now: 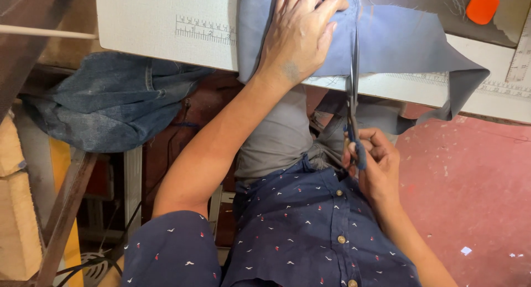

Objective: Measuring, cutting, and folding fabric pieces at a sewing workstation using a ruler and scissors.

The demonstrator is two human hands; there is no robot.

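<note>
Left hand: I see my left hand (301, 35) lying palm down on the blue-grey cloth (398, 41), holding it flat against the surface (160, 21).
Left fingers: the fingers (326, 8) lie close together and stretched out, resting on the cloth just beside the scissor blades; they grip nothing, they only press.
Right hand: my right hand (376, 165) sits below the surface edge, over my lap, closed round the scissors (353, 99).
Right fingers: curled through and about the dark handles; I cannot tell how far the blades stand apart, since they show as one thin line.
Scissors: the blades run up from my right hand across the surface edge and into the cloth.
Cloth: it lies on the pale surface, with one strip hanging off the near edge to the right of the blades.
Nearby: folded denim (110, 99) lies under the surface to the left; an orange piece (482, 6) rests at the far right corner.
</note>
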